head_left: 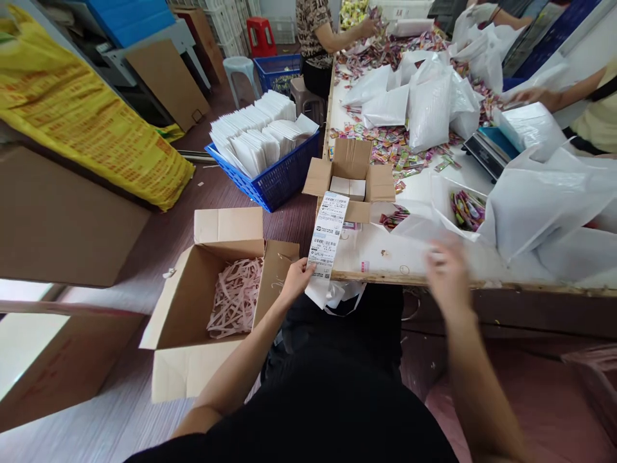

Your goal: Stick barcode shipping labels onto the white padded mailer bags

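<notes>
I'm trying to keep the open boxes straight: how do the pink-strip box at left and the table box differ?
The pink-strip box looks bigger than the table box. The pink-strip box holds a tangle of pink strips, the table box white items. The label strip hides part of the table box's near side but none of the pink-strip box. Both are brown cardboard with open flaps.

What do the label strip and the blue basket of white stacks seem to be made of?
Label strip: probably thin paper, flat and white with black print; matte or coated, unclear. Blue basket: likely smooth moulded plastic, judging by its uniform colour and slotted walls.
</notes>
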{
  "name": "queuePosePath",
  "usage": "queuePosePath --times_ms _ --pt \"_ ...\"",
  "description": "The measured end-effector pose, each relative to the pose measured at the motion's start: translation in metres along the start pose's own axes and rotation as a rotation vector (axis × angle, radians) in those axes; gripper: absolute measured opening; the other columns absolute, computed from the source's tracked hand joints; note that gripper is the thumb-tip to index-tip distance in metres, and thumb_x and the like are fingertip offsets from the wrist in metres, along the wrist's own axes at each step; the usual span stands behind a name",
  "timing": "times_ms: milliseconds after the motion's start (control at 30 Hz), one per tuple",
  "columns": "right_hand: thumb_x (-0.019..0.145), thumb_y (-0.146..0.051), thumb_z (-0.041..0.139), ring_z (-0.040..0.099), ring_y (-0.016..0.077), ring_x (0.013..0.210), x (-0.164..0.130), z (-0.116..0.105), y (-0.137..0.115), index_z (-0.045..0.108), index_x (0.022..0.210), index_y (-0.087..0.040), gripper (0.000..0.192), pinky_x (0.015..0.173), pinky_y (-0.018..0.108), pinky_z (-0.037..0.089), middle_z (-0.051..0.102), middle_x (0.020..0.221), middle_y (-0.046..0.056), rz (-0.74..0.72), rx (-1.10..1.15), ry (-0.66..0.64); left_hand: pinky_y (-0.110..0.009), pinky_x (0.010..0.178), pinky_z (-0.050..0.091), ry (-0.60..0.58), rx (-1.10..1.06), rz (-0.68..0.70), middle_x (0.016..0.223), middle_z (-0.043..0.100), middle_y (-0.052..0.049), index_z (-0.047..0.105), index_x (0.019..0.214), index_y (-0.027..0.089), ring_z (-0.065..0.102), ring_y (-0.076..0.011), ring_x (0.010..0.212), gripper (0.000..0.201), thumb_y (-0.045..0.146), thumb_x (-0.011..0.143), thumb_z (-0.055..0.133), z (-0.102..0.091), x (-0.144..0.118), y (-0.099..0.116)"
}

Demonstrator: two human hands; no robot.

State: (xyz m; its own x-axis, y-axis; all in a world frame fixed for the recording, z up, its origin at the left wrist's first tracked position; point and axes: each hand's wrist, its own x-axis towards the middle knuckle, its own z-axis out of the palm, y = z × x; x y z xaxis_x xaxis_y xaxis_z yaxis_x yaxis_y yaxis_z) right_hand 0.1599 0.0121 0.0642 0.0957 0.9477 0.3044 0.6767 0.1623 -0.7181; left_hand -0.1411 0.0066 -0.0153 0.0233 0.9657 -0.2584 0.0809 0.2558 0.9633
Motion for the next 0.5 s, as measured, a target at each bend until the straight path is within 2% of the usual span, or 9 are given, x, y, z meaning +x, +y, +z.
queuePosePath --times_ms 100,167,233,300,367,400,433,500 --pt "0.085 -0.020 0.061 0.062 0.0228 0.101 0.035 0.027 -0.003 0.066 0.123 -0.014 0.039 0.081 0.035 0.052 0.061 0.133 0.016 0.014 -0.246 -0.031 -0.038 0.083 0.055 0.020 0.003 0.024 0.095 0.076 -0.011 0.067 0.093 0.014 0.070 -0.0265 0.088 0.037 0.046 0.075 0.066 0.001 -0.003 -0.004" --pt "0.082 -0.012 0.057 0.062 0.0252 0.095 0.055 0.042 0.000 0.069 0.111 -0.015 0.032 0.077 0.035 0.049 0.066 0.120 0.017 0.069 -0.397 -0.080 -0.039 0.083 0.056 0.019 0.020 0.044 0.097 0.075 -0.011 0.066 0.098 0.014 0.071 -0.0266 0.088 0.035 0.043 0.078 0.064 0.000 -0.007 -0.004" --pt "0.083 -0.012 0.052 0.062 0.0239 0.087 0.060 0.041 0.006 0.070 0.091 -0.016 0.020 0.073 0.033 0.046 0.069 0.103 0.014 0.093 -0.435 -0.109 -0.041 0.084 0.056 0.056 0.076 0.083 0.101 0.075 -0.012 0.065 0.105 0.014 0.071 -0.0274 0.091 0.033 0.038 0.082 0.061 -0.001 -0.014 -0.003" --pt "0.086 -0.015 0.050 0.061 0.0226 0.083 0.046 0.023 0.014 0.066 0.082 -0.018 0.018 0.071 0.032 0.044 0.068 0.093 0.011 0.033 -0.399 -0.082 -0.044 0.091 0.054 0.211 0.194 0.175 0.108 0.073 -0.013 0.063 0.111 0.016 0.069 -0.0288 0.100 0.032 0.034 0.085 0.059 -0.002 -0.021 0.002" --pt "0.090 -0.020 0.049 0.061 0.0216 0.082 0.016 -0.004 0.019 0.065 0.082 -0.019 0.019 0.072 0.031 0.045 0.067 0.089 0.008 -0.063 -0.333 -0.021 -0.047 0.101 0.049 0.405 0.326 0.325 0.117 0.069 -0.015 0.062 0.115 0.019 0.063 -0.0301 0.113 0.030 0.032 0.088 0.059 0.000 -0.027 0.011" --pt "0.093 -0.022 0.049 0.061 0.0210 0.082 -0.003 -0.017 0.019 0.065 0.083 -0.020 0.020 0.073 0.031 0.045 0.067 0.087 0.007 -0.108 -0.298 0.014 -0.048 0.104 0.047 0.461 0.376 0.405 0.120 0.067 -0.015 0.062 0.115 0.020 0.060 -0.0303 0.118 0.029 0.032 0.089 0.058 0.004 -0.028 0.018" --pt "0.094 -0.024 0.049 0.061 0.0203 0.082 -0.023 -0.030 0.019 0.066 0.084 -0.020 0.020 0.075 0.031 0.046 0.067 0.086 0.005 -0.141 -0.267 0.041 -0.047 0.104 0.046 0.460 0.404 0.467 0.121 0.066 -0.014 0.062 0.114 0.021 0.059 -0.0297 0.119 0.028 0.032 0.090 0.058 0.010 -0.029 0.025" --pt "0.096 -0.026 0.050 0.062 0.0192 0.084 -0.059 -0.051 0.017 0.067 0.086 -0.021 0.020 0.079 0.031 0.047 0.067 0.087 0.004 -0.161 -0.231 0.068 -0.042 0.095 0.052 0.299 0.390 0.489 0.116 0.068 -0.013 0.061 0.113 0.020 0.064 -0.0265 0.110 0.026 0.035 0.093 0.054 0.030 -0.028 0.041"
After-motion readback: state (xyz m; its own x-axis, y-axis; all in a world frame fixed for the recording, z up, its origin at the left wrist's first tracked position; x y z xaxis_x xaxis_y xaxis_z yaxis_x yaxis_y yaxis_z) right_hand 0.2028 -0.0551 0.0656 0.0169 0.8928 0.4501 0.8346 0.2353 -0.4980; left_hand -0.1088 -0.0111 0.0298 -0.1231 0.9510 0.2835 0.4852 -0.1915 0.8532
